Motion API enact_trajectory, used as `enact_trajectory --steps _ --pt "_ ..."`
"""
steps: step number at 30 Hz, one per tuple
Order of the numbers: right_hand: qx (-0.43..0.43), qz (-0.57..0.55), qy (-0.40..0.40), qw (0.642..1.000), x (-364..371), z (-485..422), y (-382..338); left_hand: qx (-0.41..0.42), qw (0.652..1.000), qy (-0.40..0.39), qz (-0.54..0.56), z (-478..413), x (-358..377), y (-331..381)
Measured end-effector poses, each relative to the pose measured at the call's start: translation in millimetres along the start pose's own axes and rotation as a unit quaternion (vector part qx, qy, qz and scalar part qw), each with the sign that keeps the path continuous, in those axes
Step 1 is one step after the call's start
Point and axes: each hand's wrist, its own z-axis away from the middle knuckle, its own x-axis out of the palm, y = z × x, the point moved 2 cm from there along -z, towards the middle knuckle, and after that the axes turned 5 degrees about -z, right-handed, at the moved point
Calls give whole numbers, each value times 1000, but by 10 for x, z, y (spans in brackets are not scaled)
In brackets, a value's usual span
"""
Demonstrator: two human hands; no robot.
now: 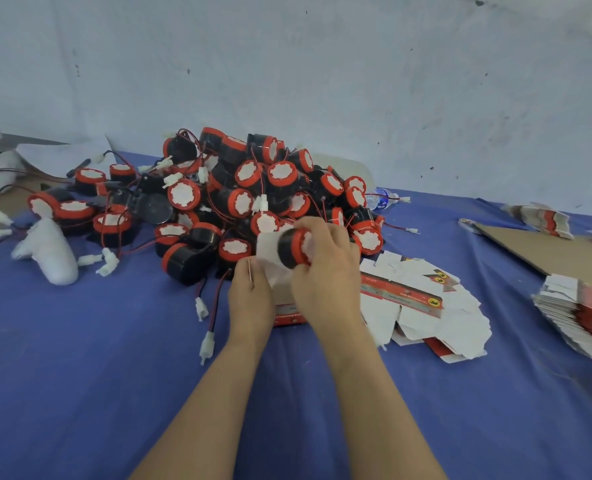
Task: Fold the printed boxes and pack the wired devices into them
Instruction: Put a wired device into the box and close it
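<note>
1. Head view: the right hand (324, 275) is raised just above the desk (80, 375), in front of the pile. Its fingers (325, 233) are curled round a wired device (292, 250), a black cylinder with a red cap, lying on its side with the cap toward the palm.
2. The left hand (251, 297) grips a part-folded printed box (270, 268). Its white flap stands up just left of the device and touches it, and its red printed side shows low between the wrists. How far the device is inside the box cannot be told.
3. Behind the hands, a pile of devices (253, 188) is heaped on the blue-covered desk. Their red and black wires with white plugs trail toward the front.
4. Just right of the right hand lie loose flat boxes (426, 306), white side mostly up.
5. Near the right edge sits a stack of flat boxes (578, 313), with a cardboard sheet (547, 251) beyond it.
6. A water bottle (379, 199) lies at the pile's right rear, near the pale wall (322, 64).
</note>
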Motion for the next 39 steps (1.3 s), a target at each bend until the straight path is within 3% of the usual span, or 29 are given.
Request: enact_trajectory --steps 4,7,10,12,15,18,21,23,25,27,29,36,39 --pt "12 130 -91 987 21 -45 122 15 999 -29 9 48 54 36" --pt "7 123 -115 986 2 -104 102 4 999 -28 18 45 45 23" --pt "-49 154 -207 965 109 -58 47 -27 997 -39 68 49 69 14" --pt "-15 119 -236 964 166 -26 89 -62 992 -53 100 56 80 21" --pt "45 91 -220 970 189 10 189 -64 994 -54 76 54 76 5" --pt "64 145 -193 968 191 30 206 -21 998 -62 -5 58 80 -3" --pt "70 123 -200 969 136 -45 268 6 996 -68 -51 61 55 -16" --pt "81 36 -135 987 23 -83 351 24 990 -81 -114 75 44 -14" --pt "90 -50 23 994 -148 -96 426 34 981 -99 -165 89 59 -14" --pt "84 -92 168 978 -278 -100 484 24 979 -103 -177 87 76 -12" --pt "95 -91 208 969 -327 -111 536 7 980 -103 -173 84 89 -8" --pt "236 85 31 967 -486 -103 746 21 981 -90 -173 81 97 -10" --pt "213 63 -127 967 -538 -68 696 33 981 -60 -179 70 72 -5"
